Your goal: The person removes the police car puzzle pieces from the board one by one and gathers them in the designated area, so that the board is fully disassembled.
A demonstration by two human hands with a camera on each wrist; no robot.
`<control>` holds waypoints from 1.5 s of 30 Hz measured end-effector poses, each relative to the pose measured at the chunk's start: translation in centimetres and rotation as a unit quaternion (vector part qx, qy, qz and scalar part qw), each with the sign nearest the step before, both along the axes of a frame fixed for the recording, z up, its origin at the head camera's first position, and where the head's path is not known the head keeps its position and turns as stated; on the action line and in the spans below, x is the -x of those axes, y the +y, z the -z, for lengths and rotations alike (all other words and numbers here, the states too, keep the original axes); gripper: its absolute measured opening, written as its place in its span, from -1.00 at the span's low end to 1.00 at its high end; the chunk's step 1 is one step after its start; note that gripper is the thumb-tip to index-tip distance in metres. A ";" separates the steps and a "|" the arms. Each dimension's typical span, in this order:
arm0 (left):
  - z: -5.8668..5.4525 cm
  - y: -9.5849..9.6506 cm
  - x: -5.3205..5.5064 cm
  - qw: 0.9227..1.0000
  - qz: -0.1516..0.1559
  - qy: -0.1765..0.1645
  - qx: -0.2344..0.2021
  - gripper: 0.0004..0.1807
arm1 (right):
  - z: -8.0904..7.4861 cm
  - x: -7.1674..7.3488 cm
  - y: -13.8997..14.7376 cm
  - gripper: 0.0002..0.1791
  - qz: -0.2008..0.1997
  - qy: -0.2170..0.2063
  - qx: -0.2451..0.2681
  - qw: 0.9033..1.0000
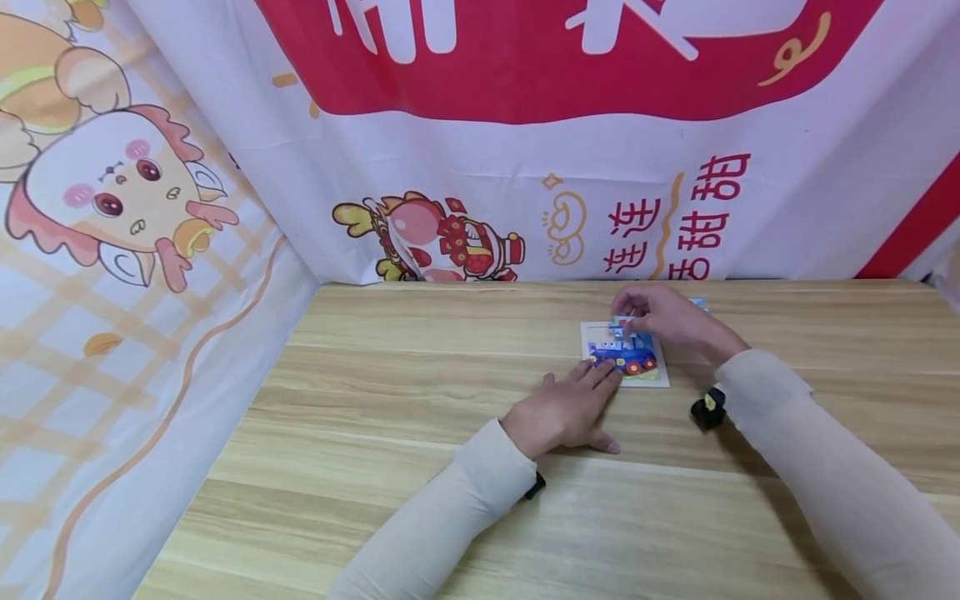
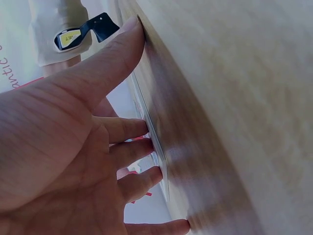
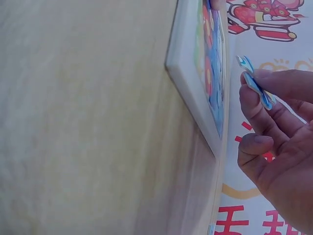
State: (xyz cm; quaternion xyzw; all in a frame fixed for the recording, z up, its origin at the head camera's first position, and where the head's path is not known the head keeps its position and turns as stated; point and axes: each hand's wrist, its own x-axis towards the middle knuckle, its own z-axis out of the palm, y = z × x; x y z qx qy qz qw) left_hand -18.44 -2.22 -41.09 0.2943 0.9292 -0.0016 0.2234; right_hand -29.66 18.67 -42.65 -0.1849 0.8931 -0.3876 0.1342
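Observation:
A small white-framed jigsaw puzzle (image 1: 652, 382) with a blue vehicle picture lies on the wooden table. Its upper left part shows a bare, pale backing. My left hand (image 1: 564, 410) rests at the near left edge of the puzzle, fingers spread and fairly straight; in the left wrist view its fingertips (image 2: 155, 174) touch the frame. Over the far side of the puzzle, my right hand (image 1: 670, 323) pinches a blue and white puzzle piece (image 3: 259, 88) between thumb and fingers. In the right wrist view this piece is tilted and held clear of the board.
Another blue item (image 1: 699, 303), partly hidden by the right hand, lies near the back edge of the wooden table (image 1: 390, 400). A printed cloth (image 1: 465, 150) hangs behind the table, and another patterned cloth (image 1: 150, 350) is at the left.

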 end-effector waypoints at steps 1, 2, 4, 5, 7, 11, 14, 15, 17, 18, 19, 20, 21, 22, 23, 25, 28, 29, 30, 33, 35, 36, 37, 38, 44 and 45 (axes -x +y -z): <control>0.0 0.0 0.0 1.000 0.000 0.000 0.000 0.10 | 0.0 0.0 0.1 -0.74 0.003 -0.001 0.000 1.000; 0.0 0.0 0.0 1.000 0.000 0.000 0.000 0.10 | 0.0 0.0 0.1 -0.75 0.005 -0.003 -0.001 1.000; 0.0 0.0 0.0 1.000 -0.001 0.000 -0.001 0.10 | -0.1 0.0 0.3 -0.76 0.011 -0.005 -0.001 1.000; 0.0 0.0 0.1 1.000 -0.001 0.000 -0.001 0.10 | -0.1 0.1 0.4 -0.77 0.013 -0.005 -0.002 1.000; 0.1 0.0 0.1 1.000 -0.002 -0.002 -0.001 0.10 | -0.2 0.1 0.5 -0.77 0.014 0.002 -0.002 1.000; 0.1 0.0 0.1 1.000 -0.004 -0.005 0.001 0.09 | -0.3 0.0 0.9 -0.78 0.016 0.012 -0.001 1.000; 0.0 0.0 0.1 1.000 -0.005 -0.007 0.001 0.09 | -0.5 -0.1 1.1 -0.76 0.018 0.003 0.003 1.000; 0.0 0.0 0.1 1.000 -0.006 -0.007 0.001 0.09 | -0.6 -0.1 1.2 -0.75 0.020 -0.003 0.004 1.000; 0.1 0.0 0.1 1.000 -0.008 -0.009 -0.001 0.09 | -0.7 -0.2 1.4 -0.75 0.025 -0.014 0.008 1.000; 0.1 0.0 0.1 1.000 -0.009 -0.010 -0.003 0.10 | -0.8 -0.2 1.5 -0.74 0.026 -0.018 0.010 0.999; 0.1 0.0 0.1 1.000 -0.010 -0.010 -0.003 0.10 | -0.8 -0.3 1.5 -0.74 0.028 -0.020 0.011 0.999; 0.1 0.0 0.1 1.000 -0.011 -0.010 -0.004 0.10 | -0.8 -0.3 1.6 -0.74 0.030 -0.021 0.012 0.999; 0.1 0.0 0.1 1.000 -0.011 -0.011 -0.004 0.10 | -0.9 -0.3 1.6 -0.73 0.032 -0.024 0.015 0.999; 0.2 0.0 0.1 1.000 -0.012 -0.011 -0.004 0.10 | -0.9 -0.4 1.6 -0.72 0.034 -0.026 0.017 0.999; 0.2 0.0 0.1 1.000 -0.012 -0.011 -0.003 0.10 | -0.9 -0.4 1.7 -0.71 0.036 -0.028 0.019 0.999; 0.2 0.0 0.1 1.000 -0.012 -0.010 -0.003 0.10 | -1.0 -0.5 1.9 -0.70 0.040 -0.033 0.023 0.998; 0.1 0.0 0.1 1.000 -0.011 -0.009 -0.003 0.10 | -1.1 -0.5 2.4 -0.70 0.043 -0.031 0.024 0.998; 0.1 0.0 0.1 1.000 -0.011 -0.008 -0.003 0.10 | -1.2 -0.5 2.5 -0.70 0.043 -0.028 0.024 0.998; 0.1 0.0 0.1 1.000 -0.011 -0.008 -0.004 0.09 | -1.3 -0.5 2.6 -0.71 0.043 -0.022 0.022 0.999; 0.1 0.0 0.1 1.000 -0.011 -0.008 -0.005 0.09 | -1.4 -0.5 3.0 -0.71 0.041 -0.011 0.018 0.999; 0.0 -0.1 0.0 1.000 -0.011 -0.011 -0.006 0.09 | -1.4 -0.5 3.2 -0.71 0.043 -0.012 0.021 0.999; 0.0 -0.1 0.0 1.000 -0.011 -0.012 -0.005 0.09 | -1.4 -0.4 3.4 -0.70 0.045 -0.013 0.021 0.999; 0.0 -0.1 0.0 1.000 -0.012 -0.012 -0.005 0.09 | -1.4 -0.4 3.6 -0.69 0.045 -0.016 0.024 0.999; -0.1 -0.1 0.0 1.000 -0.012 -0.013 -0.006 0.09 | -1.3 -0.3 3.7 -0.69 0.047 -0.019 0.028 0.998; 0.0 -0.1 -0.1 1.000 -0.012 -0.014 -0.007 0.09 | -1.2 -0.2 4.8 -0.67 0.062 -0.035 0.047 0.996; 0.0 -0.1 -0.1 1.000 -0.012 -0.014 -0.006 0.09 | -1.2 -0.2 5.1 -0.66 0.062 -0.035 0.047 0.996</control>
